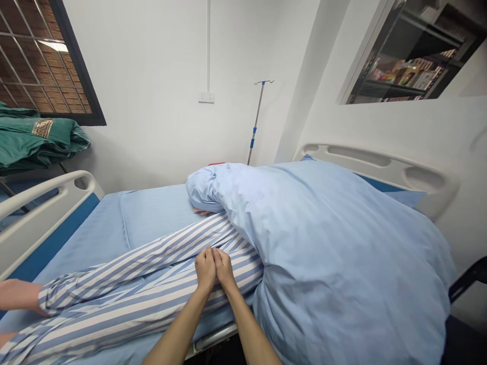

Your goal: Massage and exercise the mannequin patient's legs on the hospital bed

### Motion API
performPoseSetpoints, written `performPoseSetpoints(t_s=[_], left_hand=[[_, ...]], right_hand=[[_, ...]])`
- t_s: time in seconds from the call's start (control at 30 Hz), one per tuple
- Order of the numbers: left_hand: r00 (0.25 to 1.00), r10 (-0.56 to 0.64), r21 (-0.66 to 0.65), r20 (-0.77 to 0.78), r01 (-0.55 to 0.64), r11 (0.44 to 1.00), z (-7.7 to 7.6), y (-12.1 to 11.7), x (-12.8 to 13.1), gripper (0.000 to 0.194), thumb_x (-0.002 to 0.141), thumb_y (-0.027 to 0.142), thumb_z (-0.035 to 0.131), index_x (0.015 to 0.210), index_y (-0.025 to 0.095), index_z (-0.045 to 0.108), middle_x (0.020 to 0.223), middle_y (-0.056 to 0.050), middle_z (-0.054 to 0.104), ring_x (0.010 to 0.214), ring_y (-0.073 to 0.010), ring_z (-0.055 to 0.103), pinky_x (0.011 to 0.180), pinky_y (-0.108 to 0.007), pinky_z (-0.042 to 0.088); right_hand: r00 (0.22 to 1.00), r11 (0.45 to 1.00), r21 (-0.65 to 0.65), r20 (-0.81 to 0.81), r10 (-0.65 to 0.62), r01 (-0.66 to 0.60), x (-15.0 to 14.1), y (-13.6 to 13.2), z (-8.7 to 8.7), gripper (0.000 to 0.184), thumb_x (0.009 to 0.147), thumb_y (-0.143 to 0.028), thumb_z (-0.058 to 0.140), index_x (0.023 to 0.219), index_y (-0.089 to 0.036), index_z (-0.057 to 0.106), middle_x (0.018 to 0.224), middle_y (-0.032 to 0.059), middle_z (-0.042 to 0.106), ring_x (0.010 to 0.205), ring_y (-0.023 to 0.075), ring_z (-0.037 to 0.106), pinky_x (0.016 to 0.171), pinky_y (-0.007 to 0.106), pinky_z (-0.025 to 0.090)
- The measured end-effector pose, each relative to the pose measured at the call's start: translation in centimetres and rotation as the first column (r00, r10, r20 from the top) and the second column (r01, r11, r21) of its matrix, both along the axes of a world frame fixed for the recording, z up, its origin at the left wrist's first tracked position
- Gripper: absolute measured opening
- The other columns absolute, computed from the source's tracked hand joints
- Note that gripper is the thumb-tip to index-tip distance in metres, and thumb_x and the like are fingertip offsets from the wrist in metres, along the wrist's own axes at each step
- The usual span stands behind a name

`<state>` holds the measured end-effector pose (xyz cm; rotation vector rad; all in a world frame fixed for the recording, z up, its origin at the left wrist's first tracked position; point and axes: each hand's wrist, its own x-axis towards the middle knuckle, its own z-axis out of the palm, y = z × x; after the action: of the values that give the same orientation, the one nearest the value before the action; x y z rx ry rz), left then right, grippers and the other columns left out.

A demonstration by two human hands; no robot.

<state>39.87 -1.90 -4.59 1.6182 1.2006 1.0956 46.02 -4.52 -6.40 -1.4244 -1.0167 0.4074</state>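
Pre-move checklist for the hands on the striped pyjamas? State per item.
1. Left hand and right hand on the striped pyjama fabric: ok, side by side, touching.
2. Blue duvet off the hands: ok, lies beside the right hand.
3. White bed side rail on the left: ok, raised.
4. Near bed edge, metal bar: cannot tell whether a rail is up.
5. Bare skin under the duvet fold: cannot tell what part it is.
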Motion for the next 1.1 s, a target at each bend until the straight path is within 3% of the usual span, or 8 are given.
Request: performPoseSetpoints(t_s=[0.07,0.23,0.43,0.53,0.7,0.83,0.93,1.1], left_hand=[[0.999,0.033,-0.016,0.001,-0.033,0.999,-0.4,-0.1,0.6,0.039,0.085,0.041,0.031,0.055,0.019,0.044,0.052,0.000,0.052,0.053,-0.0119,0.045,0.055,-0.023,0.032],[0.985,0.017,0.065,-0.173,-0.006,0.998,-2.1,-0.2,0.5,0.033,0.086,0.037,0.030,0.065,0.020,0.049,0.062,-0.003,0.058,0.059,-0.0136,0.051,0.060,-0.024,0.034],[0.952,-0.004,0.089,-0.305,0.032,0.996,-1.9,-0.5,0.5,0.032,0.087,0.031,0.029,0.068,0.020,0.052,0.069,-0.005,0.063,0.065,-0.0149,0.055,0.062,-0.024,0.033],[0.929,-0.014,0.085,-0.371,0.049,0.995,-1.8,-0.8,0.6,0.034,0.088,0.032,0.029,0.068,0.020,0.053,0.069,-0.005,0.063,0.068,-0.0157,0.056,0.062,-0.025,0.032],[0.926,-0.033,0.069,-0.377,0.063,0.996,-1.5,-0.8,0.9,0.031,0.087,0.032,0.033,0.068,0.020,0.054,0.071,-0.005,0.064,0.071,-0.0153,0.056,0.064,-0.024,0.032],[0.973,-0.102,0.034,-0.205,0.112,0.993,-0.6,-0.6,2.6,0.033,0.086,0.033,0.032,0.062,0.019,0.051,0.065,-0.003,0.060,0.065,-0.0135,0.053,0.062,-0.024,0.033],[0.992,-0.067,0.024,-0.108,0.070,0.997,-0.4,-0.7,4.2,0.036,0.086,0.034,0.030,0.057,0.019,0.046,0.057,-0.001,0.054,0.058,-0.0120,0.048,0.058,-0.023,0.032],[0.979,-0.014,0.066,-0.203,0.028,0.997,-1.3,-1.3,5.1,0.032,0.086,0.034,0.034,0.062,0.019,0.049,0.059,-0.001,0.055,0.056,-0.0115,0.048,0.057,-0.023,0.031]], right_hand=[[0.999,1.000,0.006,-0.044,-0.023,0.023,0.1,0.0,-0.1,0.039,0.086,-0.044,0.035,0.057,-0.019,0.044,0.054,-0.0012,0.049,0.054,0.0119,0.042,0.052,0.023,0.033],[0.999,1.000,-0.003,-0.047,0.022,-0.023,0.1,0.0,0.2,0.038,0.086,-0.043,0.036,0.057,-0.019,0.041,0.053,-0.0020,0.046,0.053,0.0115,0.041,0.050,0.022,0.033],[0.946,0.991,-0.128,0.316,0.071,-0.031,1.5,-1.0,2.0,0.037,0.088,-0.037,0.034,0.059,-0.019,0.049,0.054,-0.0006,0.052,0.052,0.0111,0.043,0.053,0.023,0.029],[0.919,0.989,-0.147,0.392,0.037,0.023,2.2,-1.5,1.7,0.039,0.089,-0.036,0.032,0.057,-0.019,0.048,0.052,-0.0008,0.050,0.051,0.0109,0.042,0.053,0.024,0.027],[0.948,0.992,-0.068,0.306,-0.085,0.111,2.5,-1.6,0.3,0.042,0.088,-0.039,0.033,0.053,-0.019,0.041,0.048,-0.0028,0.043,0.048,0.0102,0.037,0.051,0.023,0.026],[0.985,0.996,-0.010,0.144,-0.090,0.093,2.9,-1.5,0.2,0.041,0.087,-0.043,0.034,0.055,-0.019,0.040,0.050,-0.0028,0.044,0.050,0.0105,0.038,0.051,0.023,0.029],[0.992,0.992,0.015,0.028,-0.127,0.126,3.4,-1.5,0.3,0.039,0.086,-0.045,0.035,0.057,-0.019,0.042,0.053,-0.0016,0.046,0.053,0.0116,0.041,0.050,0.023,0.031],[0.993,0.993,0.035,-0.023,-0.113,0.114,3.5,-1.5,0.4,0.039,0.085,-0.046,0.036,0.058,-0.019,0.040,0.053,-0.0019,0.045,0.053,0.0114,0.040,0.051,0.023,0.033]])
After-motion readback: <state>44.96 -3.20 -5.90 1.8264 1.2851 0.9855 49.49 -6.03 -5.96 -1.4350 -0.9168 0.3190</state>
